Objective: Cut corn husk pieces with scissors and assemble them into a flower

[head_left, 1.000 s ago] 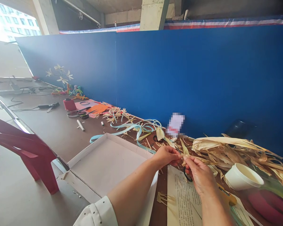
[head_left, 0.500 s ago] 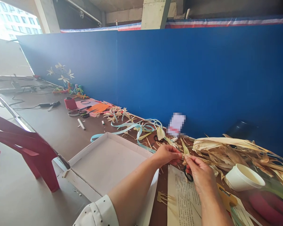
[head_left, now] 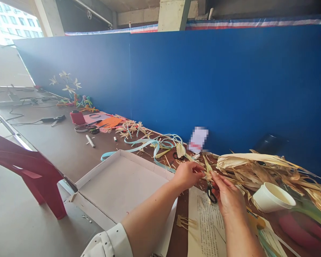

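Note:
My left hand (head_left: pixel 187 175) and my right hand (head_left: pixel 229 196) meet over the table, fingertips almost touching. Between thumb and finger, my right hand pinches a small pale piece of corn husk (head_left: pixel 208 175). The left fingers are pinched at that piece's other side; how much they grip is too small to see clearly. Black-handled scissors (head_left: pixel 212 195) show just below the right fingers; whether that hand touches them I cannot tell. A printed sheet (head_left: pixel 203 221) lies beneath. Behind the fingertips are pale green husk strips (head_left: pixel 207 163).
An open white box lid (head_left: pixel 107 185) lies left of my arms. Dried corn husks (head_left: pixel 246 169) are heaped at right, beside a white paper cup (head_left: pixel 274 198). Blue ribbon (head_left: pixel 139 141) curls behind the lid. A red chair (head_left: pixel 48 182) stands at the table's left edge.
The view has shifted slightly. My left fingertips have parted a little from the right ones, and the husk piece shows more clearly between them.

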The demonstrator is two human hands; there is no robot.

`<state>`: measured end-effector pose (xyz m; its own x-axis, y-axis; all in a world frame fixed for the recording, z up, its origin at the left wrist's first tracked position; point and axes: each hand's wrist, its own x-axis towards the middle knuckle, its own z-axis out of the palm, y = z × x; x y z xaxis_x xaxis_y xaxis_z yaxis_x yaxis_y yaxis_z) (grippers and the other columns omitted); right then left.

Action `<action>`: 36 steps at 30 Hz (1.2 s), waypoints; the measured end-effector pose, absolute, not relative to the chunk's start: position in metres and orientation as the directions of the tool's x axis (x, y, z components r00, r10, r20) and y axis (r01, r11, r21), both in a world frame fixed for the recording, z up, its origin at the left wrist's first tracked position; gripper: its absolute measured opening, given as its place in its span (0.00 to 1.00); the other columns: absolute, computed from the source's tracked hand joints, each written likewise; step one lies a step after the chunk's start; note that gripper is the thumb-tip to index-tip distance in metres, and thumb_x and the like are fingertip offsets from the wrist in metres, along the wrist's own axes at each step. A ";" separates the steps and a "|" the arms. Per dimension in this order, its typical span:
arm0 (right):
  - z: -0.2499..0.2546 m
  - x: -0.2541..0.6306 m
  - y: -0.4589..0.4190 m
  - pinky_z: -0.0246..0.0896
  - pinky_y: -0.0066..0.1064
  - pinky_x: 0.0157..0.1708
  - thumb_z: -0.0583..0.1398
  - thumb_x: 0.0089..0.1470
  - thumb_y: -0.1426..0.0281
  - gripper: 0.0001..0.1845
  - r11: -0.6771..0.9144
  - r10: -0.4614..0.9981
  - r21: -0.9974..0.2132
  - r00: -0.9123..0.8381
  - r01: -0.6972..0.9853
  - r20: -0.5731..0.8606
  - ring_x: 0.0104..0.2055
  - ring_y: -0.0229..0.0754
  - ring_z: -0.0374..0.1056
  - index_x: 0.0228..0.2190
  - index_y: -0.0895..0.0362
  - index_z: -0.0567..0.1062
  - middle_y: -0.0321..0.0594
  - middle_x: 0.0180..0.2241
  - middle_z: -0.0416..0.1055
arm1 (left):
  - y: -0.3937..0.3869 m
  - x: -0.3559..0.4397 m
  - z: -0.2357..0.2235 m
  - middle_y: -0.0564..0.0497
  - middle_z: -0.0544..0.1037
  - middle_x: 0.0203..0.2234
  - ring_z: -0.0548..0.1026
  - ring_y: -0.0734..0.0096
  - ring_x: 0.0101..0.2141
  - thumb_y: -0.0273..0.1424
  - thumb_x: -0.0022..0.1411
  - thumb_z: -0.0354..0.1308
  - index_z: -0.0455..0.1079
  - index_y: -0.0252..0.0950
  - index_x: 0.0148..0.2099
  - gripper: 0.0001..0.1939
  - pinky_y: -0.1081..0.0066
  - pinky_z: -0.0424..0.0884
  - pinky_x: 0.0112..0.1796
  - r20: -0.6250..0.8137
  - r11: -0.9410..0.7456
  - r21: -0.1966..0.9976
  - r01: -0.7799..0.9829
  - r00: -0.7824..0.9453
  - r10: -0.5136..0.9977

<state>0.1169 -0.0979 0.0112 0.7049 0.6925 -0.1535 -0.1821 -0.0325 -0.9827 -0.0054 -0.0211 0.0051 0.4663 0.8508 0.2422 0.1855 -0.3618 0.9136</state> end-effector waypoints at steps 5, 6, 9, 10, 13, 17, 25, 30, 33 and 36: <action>0.008 0.119 -0.096 0.57 0.24 0.15 0.71 0.29 0.62 0.18 -0.029 0.660 -0.984 0.736 -0.176 -0.151 0.20 0.35 0.61 0.27 0.53 0.78 0.33 0.21 0.71 | -0.023 0.005 -0.007 0.50 0.77 0.31 0.74 0.72 0.32 0.39 0.47 0.64 0.71 0.33 0.40 0.19 0.75 0.68 0.33 0.151 -0.211 0.977 0.023 0.624 0.767; 0.007 0.118 -0.096 0.57 0.23 0.15 0.72 0.28 0.62 0.18 -0.019 0.657 -0.983 0.738 -0.184 -0.151 0.20 0.34 0.61 0.26 0.53 0.78 0.32 0.20 0.71 | -0.024 0.006 -0.008 0.50 0.77 0.30 0.73 0.73 0.31 0.38 0.47 0.65 0.71 0.33 0.39 0.18 0.75 0.69 0.33 0.151 -0.212 0.977 0.022 0.631 0.761; 0.007 0.117 -0.095 0.57 0.20 0.14 0.72 0.26 0.64 0.17 0.005 0.663 -0.975 0.730 -0.223 -0.164 0.18 0.32 0.59 0.24 0.53 0.78 0.30 0.18 0.69 | -0.025 0.006 -0.008 0.50 0.76 0.29 0.73 0.74 0.30 0.37 0.48 0.64 0.71 0.33 0.37 0.15 0.75 0.69 0.32 0.146 -0.222 0.974 0.052 0.605 0.783; 0.008 0.116 -0.095 0.57 0.20 0.14 0.73 0.25 0.65 0.17 0.009 0.671 -0.971 0.721 -0.239 -0.172 0.18 0.31 0.59 0.24 0.53 0.78 0.29 0.18 0.68 | -0.025 0.005 -0.007 0.51 0.76 0.28 0.73 0.74 0.29 0.37 0.49 0.63 0.71 0.33 0.37 0.15 0.74 0.70 0.32 0.134 -0.210 0.976 0.058 0.598 0.790; 0.011 0.114 -0.096 0.58 0.20 0.14 0.73 0.25 0.65 0.17 0.017 0.712 -0.958 0.676 -0.285 -0.189 0.18 0.31 0.60 0.24 0.54 0.79 0.30 0.18 0.69 | -0.025 0.006 -0.007 0.51 0.75 0.26 0.72 0.75 0.27 0.36 0.50 0.62 0.71 0.32 0.37 0.13 0.73 0.71 0.31 0.068 -0.110 0.993 0.031 0.610 0.789; 0.016 0.111 -0.097 0.61 0.20 0.17 0.70 0.32 0.61 0.16 0.011 0.770 -0.948 0.608 -0.318 -0.195 0.22 0.33 0.64 0.27 0.55 0.80 0.34 0.23 0.73 | -0.025 0.009 -0.005 0.51 0.75 0.25 0.72 0.78 0.24 0.31 0.50 0.63 0.70 0.31 0.34 0.10 0.72 0.72 0.32 -0.021 0.078 0.995 -0.063 0.627 0.779; 0.012 0.113 -0.096 0.63 0.25 0.20 0.69 0.32 0.65 0.12 0.024 0.766 -0.964 0.624 -0.266 -0.153 0.24 0.38 0.67 0.25 0.52 0.77 0.33 0.21 0.73 | -0.023 0.007 0.000 0.52 0.75 0.22 0.73 0.76 0.23 0.31 0.49 0.64 0.69 0.31 0.31 0.09 0.71 0.72 0.32 -0.090 0.265 0.948 -0.179 0.644 0.760; 0.009 0.114 -0.094 0.63 0.23 0.19 0.70 0.29 0.66 0.16 0.043 0.769 -0.963 0.625 -0.266 -0.139 0.23 0.36 0.66 0.27 0.54 0.78 0.33 0.22 0.73 | -0.021 0.007 -0.001 0.52 0.75 0.22 0.74 0.76 0.23 0.29 0.51 0.62 0.70 0.31 0.30 0.06 0.73 0.72 0.30 -0.103 0.295 0.936 -0.194 0.648 0.754; 0.006 0.115 -0.093 0.63 0.23 0.20 0.71 0.29 0.65 0.17 0.048 0.770 -0.971 0.628 -0.233 -0.113 0.23 0.36 0.65 0.27 0.54 0.78 0.33 0.22 0.72 | -0.020 0.008 -0.002 0.52 0.75 0.22 0.73 0.77 0.23 0.27 0.52 0.61 0.70 0.31 0.30 0.04 0.73 0.72 0.30 -0.103 0.280 0.943 -0.178 0.645 0.757; 0.000 0.118 -0.093 0.64 0.24 0.21 0.71 0.32 0.63 0.17 0.031 0.783 -0.986 0.618 -0.161 -0.077 0.23 0.36 0.66 0.29 0.53 0.77 0.33 0.24 0.73 | -0.021 0.008 -0.005 0.53 0.74 0.21 0.72 0.77 0.22 0.27 0.52 0.60 0.70 0.31 0.30 0.03 0.71 0.72 0.31 -0.062 0.177 0.976 -0.125 0.619 0.783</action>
